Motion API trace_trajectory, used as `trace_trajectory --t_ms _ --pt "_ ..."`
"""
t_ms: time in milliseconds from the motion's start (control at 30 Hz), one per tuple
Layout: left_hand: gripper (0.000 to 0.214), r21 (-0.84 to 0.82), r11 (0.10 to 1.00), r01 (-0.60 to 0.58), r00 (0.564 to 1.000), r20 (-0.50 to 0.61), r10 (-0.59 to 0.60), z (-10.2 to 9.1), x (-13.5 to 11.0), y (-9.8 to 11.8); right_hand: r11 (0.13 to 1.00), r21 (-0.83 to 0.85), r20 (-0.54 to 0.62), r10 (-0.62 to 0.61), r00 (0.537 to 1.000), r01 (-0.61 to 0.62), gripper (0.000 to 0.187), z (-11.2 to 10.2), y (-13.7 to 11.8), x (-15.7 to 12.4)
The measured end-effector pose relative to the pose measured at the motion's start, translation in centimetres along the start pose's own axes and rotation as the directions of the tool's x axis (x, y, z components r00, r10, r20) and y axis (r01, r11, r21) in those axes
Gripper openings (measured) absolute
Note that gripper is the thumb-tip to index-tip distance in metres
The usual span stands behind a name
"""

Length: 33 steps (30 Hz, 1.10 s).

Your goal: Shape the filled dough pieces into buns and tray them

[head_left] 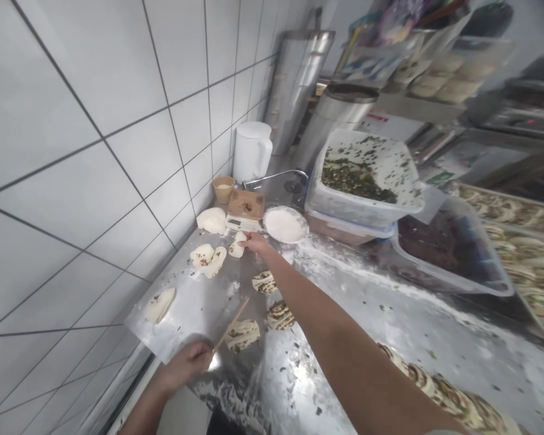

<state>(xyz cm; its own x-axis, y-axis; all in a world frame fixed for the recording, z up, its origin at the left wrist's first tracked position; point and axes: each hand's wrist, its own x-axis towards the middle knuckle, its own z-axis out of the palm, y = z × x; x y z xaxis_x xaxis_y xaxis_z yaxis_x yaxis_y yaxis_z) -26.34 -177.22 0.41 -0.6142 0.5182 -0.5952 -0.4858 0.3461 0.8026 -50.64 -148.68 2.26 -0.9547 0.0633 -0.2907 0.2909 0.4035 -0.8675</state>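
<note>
Far-left dough: a flat, pale piece point(161, 305) sits left of centre, near the tiled wall point(95, 151).
Left hand: here it is, lower left point(188, 365), fingers curled closed around a thin wooden stick point(231, 323) that points up and right.
Speckled dough: a loose folded piece point(208, 260) lies left of centre, just below a plain pale lump point(211, 220).
Right hand: reaching in at the centre point(255, 241), thumb and fingers pinched on a small dough piece point(236, 244); whether that piece is off the metal, I can't tell.
Scale: right behind it, a kitchen scale point(240, 225) carries a brown tray point(246, 205).
Striped pieces: three filled ones in a slanting row below centre, the lowest point(242, 336) beside the stick.
Powder: a round bowl of white powder point(283, 225), just right of the scale.
Greens: a plastic tub point(367, 207) of chopped greens, upper right.
Striped roll: a long one point(448, 393), lower right.
</note>
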Motion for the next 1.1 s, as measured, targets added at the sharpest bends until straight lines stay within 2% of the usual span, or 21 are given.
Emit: trace_trajectory --t_ms 100,167,233,300,400,467,533,633,767,867,967,1100 --pt "0.039 -0.109 0.993 -0.037 0.998 -0.053 0.031 0.1 -0.9 0.1 1.0 0.001 0.051 -0.002 0.999 0.002 0.042 0.4 0.0 0.1" --pt "0.037 -0.228 0.968 -0.105 0.988 -0.133 0.075 0.3 -1.0 0.5 1.0 0.016 0.078 -0.027 0.997 0.026 0.049 0.7 0.1 -0.2" --pt "0.035 -0.378 0.903 -0.203 0.962 -0.251 0.111 0.6 -0.5 1.3 0.997 0.079 0.114 -0.033 0.993 0.024 0.052 1.2 0.2 -1.0" --pt "0.033 -0.51 0.811 -0.286 0.924 -0.372 0.091 0.8 0.6 2.4 0.977 0.211 0.131 -0.004 0.991 -0.024 0.052 1.6 0.3 -2.4" --pt "0.04 -0.606 0.716 -0.346 0.877 -0.48 0.017 1.4 2.5 4.3 0.861 0.505 0.111 -0.001 0.994 -0.055 0.051 1.6 0.3 -6.1" --pt "0.042 -0.595 0.714 -0.369 0.858 -0.514 0.014 2.3 3.5 5.8 0.75 0.661 0.092 -0.032 0.995 -0.037 0.051 1.0 0.4 -9.7" --pt "0.037 -0.538 0.745 -0.395 0.847 -0.527 0.068 3.8 4.0 7.2 0.663 0.748 0.055 -0.042 0.998 -0.013 0.052 0.1 0.8 -14.0" --pt "0.032 -0.413 0.8 -0.435 0.848 -0.487 0.21 7.0 4.0 8.8 0.615 0.787 -0.038 -0.024 0.999 0.044 0.052 -1.4 2.0 -20.7" --pt "0.028 -0.334 0.844 -0.42 0.892 -0.324 0.315 12.2 3.1 9.1 0.618 0.776 -0.174 0.015 0.985 0.128 0.047 -2.5 4.0 -28.7" --pt "0.027 -0.331 0.868 -0.369 0.923 -0.24 0.301 15.7 2.7 8.2 0.616 0.773 -0.249 0.077 0.966 0.15 0.046 -2.7 5.5 -33.5" --pt "0.028 -0.351 0.887 -0.301 0.953 -0.153 0.263 18.6 2.6 6.9 0.632 0.767 -0.271 0.156 0.95 0.115 0.046 -2.7 7.7 -37.3" --pt "0.032 -0.3 0.946 -0.119 0.992 -0.004 0.124 21.7 3.2 4.3 0.74 0.671 -0.31 0.322 0.895 -0.033 0.044 -2.3 12.5 -40.6"
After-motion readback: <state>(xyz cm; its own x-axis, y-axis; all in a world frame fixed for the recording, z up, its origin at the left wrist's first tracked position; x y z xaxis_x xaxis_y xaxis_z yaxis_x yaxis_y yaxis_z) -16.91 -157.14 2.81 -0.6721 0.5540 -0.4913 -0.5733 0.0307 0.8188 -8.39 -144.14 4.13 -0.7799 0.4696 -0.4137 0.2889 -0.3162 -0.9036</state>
